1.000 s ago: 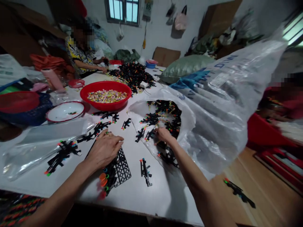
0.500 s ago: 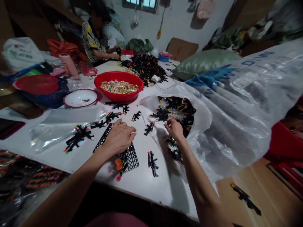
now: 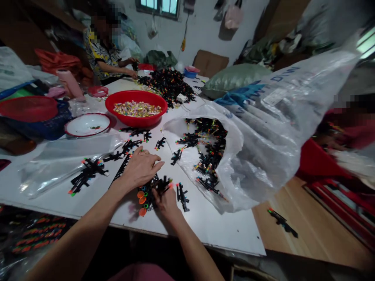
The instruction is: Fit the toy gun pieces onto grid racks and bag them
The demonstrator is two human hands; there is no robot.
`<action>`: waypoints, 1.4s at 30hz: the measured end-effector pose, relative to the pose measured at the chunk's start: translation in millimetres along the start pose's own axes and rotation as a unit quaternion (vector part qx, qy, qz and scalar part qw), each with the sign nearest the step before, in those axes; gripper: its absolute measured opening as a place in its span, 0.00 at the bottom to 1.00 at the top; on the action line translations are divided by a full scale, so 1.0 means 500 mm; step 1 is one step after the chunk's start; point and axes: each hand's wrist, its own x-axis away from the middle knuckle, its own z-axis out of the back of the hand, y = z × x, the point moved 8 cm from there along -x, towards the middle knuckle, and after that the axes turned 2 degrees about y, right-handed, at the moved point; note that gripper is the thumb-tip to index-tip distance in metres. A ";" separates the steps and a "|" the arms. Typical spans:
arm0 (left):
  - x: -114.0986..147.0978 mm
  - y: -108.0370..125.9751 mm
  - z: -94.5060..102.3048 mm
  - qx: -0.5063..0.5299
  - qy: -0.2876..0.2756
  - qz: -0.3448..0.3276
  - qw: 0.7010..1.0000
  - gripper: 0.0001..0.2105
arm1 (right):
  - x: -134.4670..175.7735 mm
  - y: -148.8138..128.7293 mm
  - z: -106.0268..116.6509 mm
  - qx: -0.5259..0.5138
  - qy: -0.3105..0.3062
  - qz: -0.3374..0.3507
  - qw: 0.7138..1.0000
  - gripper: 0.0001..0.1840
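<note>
My left hand (image 3: pixel 140 168) lies over a black lattice rack (image 3: pixel 119 171), fingers stretched out and apart; what is under its palm is hidden. Orange round ends (image 3: pixel 142 198) of small parts stick out at the rack's near edge. Just right of that hand, my right hand (image 3: pixel 167 201) is closed on a small black toy gun (image 3: pixel 163 185) with coloured tips, held low at the rack. Another toy gun (image 3: pixel 182 197) lies on the table beside my right wrist. Further toy guns (image 3: pixel 88 173) lie in a cluster left of the rack.
A clear plastic sack (image 3: pixel 263 156) spills toy guns at the right. A red basin (image 3: pixel 136 123) of small wrapped pieces and a white dish (image 3: pixel 88 125) stand behind. A person (image 3: pixel 102 58) works beside a big pile (image 3: pixel 170 86). Another person sits far right.
My right hand has moved from the sack's mouth left and nearer to the rack, now with a toy gun in it. My left hand stays over the rack. The view has shifted right.
</note>
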 end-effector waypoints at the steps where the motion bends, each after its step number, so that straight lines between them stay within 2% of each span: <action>1: 0.001 0.001 -0.001 0.007 0.002 -0.007 1.000 0.23 | -0.001 -0.009 -0.008 0.050 -0.020 -0.003 0.999 0.08; 4: 0.002 0.000 -0.001 0.020 0.012 -0.027 0.999 0.24 | -0.001 -0.035 -0.042 0.199 -0.073 -0.009 0.977 0.12; 6: -0.001 -0.008 -0.004 0.008 0.013 -0.026 1.000 0.23 | -0.010 -0.040 -0.046 0.209 -0.096 0.004 0.973 0.13; 8: -0.006 -0.016 -0.007 -0.002 0.009 -0.019 1.000 0.22 | -0.026 -0.032 -0.024 0.157 -0.146 0.052 0.975 0.12; 10: -0.009 -0.020 -0.010 0.005 0.008 -0.021 1.000 0.19 | -0.055 -0.001 0.045 0.133 -0.171 0.087 0.972 0.11; 11: -0.011 -0.021 -0.010 0.013 0.010 -0.023 1.000 0.18 | -0.077 0.024 0.097 0.160 -0.154 0.086 0.971 0.12; 12: -0.011 -0.021 -0.010 0.018 0.013 -0.023 0.999 0.18 | -0.103 0.056 0.155 0.229 -0.118 0.060 0.964 0.14; 14: -0.012 -0.023 -0.010 0.019 0.013 -0.018 1.000 0.17 | -0.145 0.102 0.253 0.369 -0.058 0.013 0.927 0.14; 16: -0.012 -0.025 -0.011 0.013 0.005 -0.011 1.000 0.18 | -0.166 0.115 0.287 0.429 -0.053 0.007 0.902 0.11; 18: -0.011 -0.024 -0.012 0.012 -0.008 -0.011 1.000 0.18 | -0.161 0.099 0.262 0.419 -0.069 0.049 0.904 0.09; 21: -0.010 -0.022 -0.012 0.011 -0.015 -0.011 1.000 0.18 | -0.114 0.052 0.180 0.377 -0.107 0.165 0.905 0.10; 23: -0.009 -0.022 -0.013 0.007 -0.014 -0.006 1.000 0.18 | -0.085 0.041 0.140 0.346 -0.135 0.192 0.908 0.09; 25: -0.009 -0.021 -0.014 0.007 -0.012 -0.004 1.000 0.18 | -0.083 0.052 0.134 0.334 -0.115 0.139 0.925 0.09; 28: -0.005 -0.018 -0.008 0.009 -0.008 -0.007 1.000 0.17 | -0.106 0.076 0.155 0.341 -0.051 0.014 0.938 0.11; 30: 0.000 -0.010 0.013 0.004 0.015 -0.017 1.000 0.16 | -0.120 0.082 0.163 0.333 -0.035 -0.048 0.941 0.12; 32: 0.009 0.008 0.042 -0.003 0.053 -0.042 0.998 0.16 | -0.123 0.078 0.169 0.266 -0.021 -0.083 0.960 0.14; 34: 0.020 0.034 0.058 -0.003 0.062 -0.087 0.994 0.16 | -0.109 0.066 0.169 0.115 0.002 -0.091 0.989 0.17; 35: 0.025 0.048 0.055 -0.002 0.044 -0.110 0.993 0.16 | -0.094 0.057 0.164 0.023 0.013 -0.083 0.996 0.19; 37: 0.032 0.065 0.033 -0.002 -0.016 -0.136 0.991 0.18 | -0.054 0.041 0.138 -0.129 0.019 -0.059 0.990 0.18; 39: 0.035 0.067 0.008 -0.011 -0.063 -0.127 0.990 0.21 | -0.011 0.031 0.095 -0.203 0.016 -0.045 0.978 0.14; 42: 0.033 0.059 -0.007 -0.012 -0.079 -0.102 0.992 0.23 | 0.029 0.037 0.036 -0.253 0.032 -0.066 0.965 0.10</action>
